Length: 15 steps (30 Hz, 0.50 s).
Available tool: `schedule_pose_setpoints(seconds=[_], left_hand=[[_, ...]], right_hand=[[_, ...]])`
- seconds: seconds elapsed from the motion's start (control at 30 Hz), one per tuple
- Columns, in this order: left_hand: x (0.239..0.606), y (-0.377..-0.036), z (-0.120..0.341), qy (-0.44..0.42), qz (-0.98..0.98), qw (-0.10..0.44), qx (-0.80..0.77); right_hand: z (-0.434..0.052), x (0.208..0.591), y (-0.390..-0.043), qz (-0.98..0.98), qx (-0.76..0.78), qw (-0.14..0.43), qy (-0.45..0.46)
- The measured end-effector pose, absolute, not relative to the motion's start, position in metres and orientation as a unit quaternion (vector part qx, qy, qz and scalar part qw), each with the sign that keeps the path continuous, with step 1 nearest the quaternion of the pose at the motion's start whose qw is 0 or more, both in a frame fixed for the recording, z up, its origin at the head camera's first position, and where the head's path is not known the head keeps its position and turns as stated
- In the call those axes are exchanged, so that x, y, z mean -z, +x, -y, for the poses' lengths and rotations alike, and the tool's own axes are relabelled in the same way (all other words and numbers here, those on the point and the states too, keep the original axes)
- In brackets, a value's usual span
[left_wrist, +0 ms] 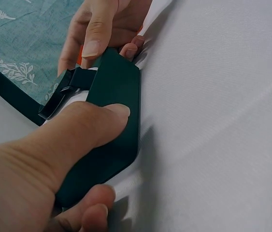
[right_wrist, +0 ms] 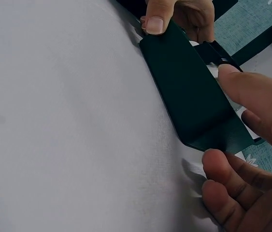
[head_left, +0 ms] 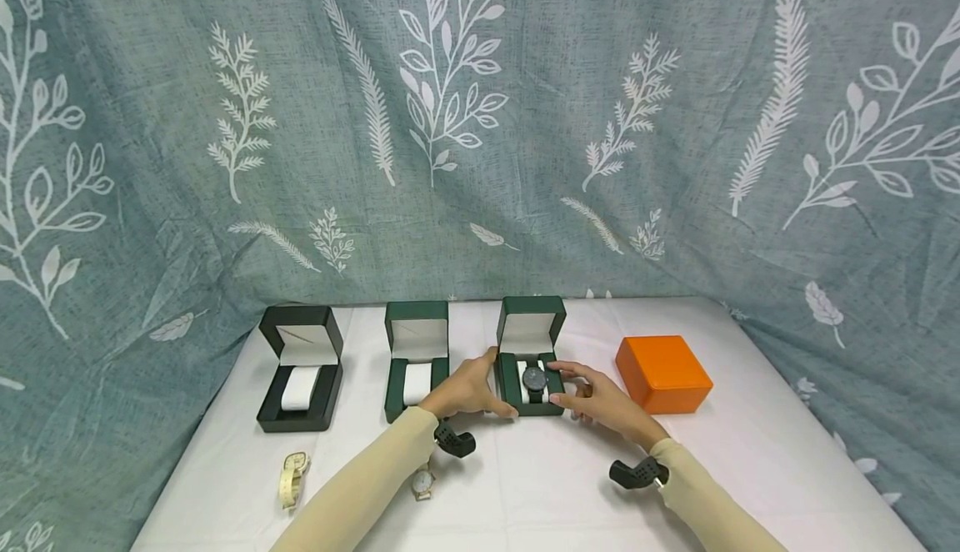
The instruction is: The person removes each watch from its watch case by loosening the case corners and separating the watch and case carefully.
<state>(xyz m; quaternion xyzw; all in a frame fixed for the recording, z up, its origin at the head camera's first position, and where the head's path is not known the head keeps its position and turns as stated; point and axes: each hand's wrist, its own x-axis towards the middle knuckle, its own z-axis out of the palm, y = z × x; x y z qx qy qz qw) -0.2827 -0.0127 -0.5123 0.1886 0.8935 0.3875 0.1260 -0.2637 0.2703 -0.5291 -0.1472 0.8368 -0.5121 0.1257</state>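
Observation:
A dark green watch box (head_left: 531,409) stands on the table with its lid raised, white inside. A black watch (head_left: 535,378) wraps round the white cushion in it. My left hand (head_left: 467,387) grips the box's left side, its thumb (left_wrist: 114,116) flat against the front wall. At the opposite side my right hand (head_left: 603,404) holds the box wall, the thumb (right_wrist: 237,79) by the top edge beside the watch and the other fingers (right_wrist: 218,166) low along the outside. Partly behind my left hand is a second open green box (head_left: 417,339) with a bare white cushion.
An open black watch box (head_left: 300,421) stands at the left. A gold-coloured watch (head_left: 291,481) and a smaller watch (head_left: 422,483) lie toward the front, the latter partly hidden by my left arm. At the right sits a shut orange box (head_left: 666,374). A patterned curtain (head_left: 480,202) hangs behind.

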Motion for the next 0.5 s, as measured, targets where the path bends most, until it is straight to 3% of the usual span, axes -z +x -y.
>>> schedule_pose_setpoints(seconds=[0.5], left_hand=[[0.5123,-0.2827,0.0130,0.186,-0.891,0.131,-0.393]], right_hand=[[-0.2687,0.5257,-0.2646,-0.840,0.509,0.130,-0.137]])
